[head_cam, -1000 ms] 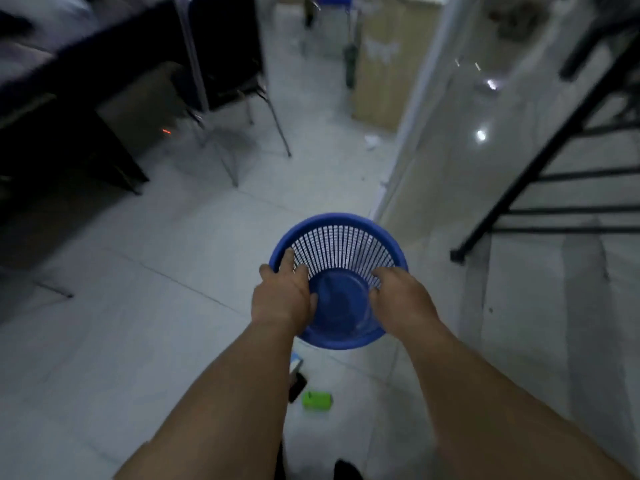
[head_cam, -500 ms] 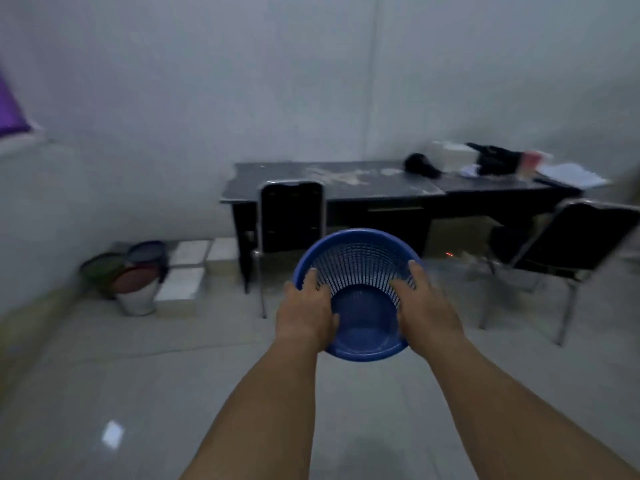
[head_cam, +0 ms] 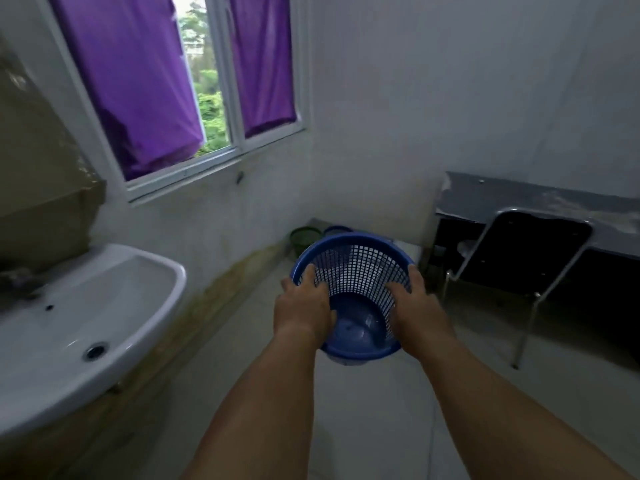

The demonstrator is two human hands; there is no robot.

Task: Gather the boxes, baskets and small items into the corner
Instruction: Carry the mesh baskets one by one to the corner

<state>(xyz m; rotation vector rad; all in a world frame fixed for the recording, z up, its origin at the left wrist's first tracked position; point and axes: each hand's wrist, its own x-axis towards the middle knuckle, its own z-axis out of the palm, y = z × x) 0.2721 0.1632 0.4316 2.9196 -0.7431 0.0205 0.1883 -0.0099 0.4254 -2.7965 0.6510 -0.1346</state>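
I hold a round blue mesh basket (head_cam: 356, 271) out in front of me, tilted so its opening faces me. My left hand (head_cam: 303, 308) grips its left side and my right hand (head_cam: 414, 306) grips its right side. The basket looks empty. Beyond it, in the room's far corner on the floor, stand a green basket (head_cam: 304, 237) and the rim of another blue basket (head_cam: 336, 230), partly hidden behind the one I carry.
A white washbasin (head_cam: 86, 306) juts out from the left wall under a window with purple curtains (head_cam: 138, 81). A dark desk (head_cam: 519, 199) with a black metal-legged chair (head_cam: 540, 244) stands at the right. Pale tiled floor (head_cam: 363, 410) lies between them.
The view has swung left from the desk wall toward the window and washbasin. The corner baskets are closer now. Both hands have kept their hold on the blue basket.
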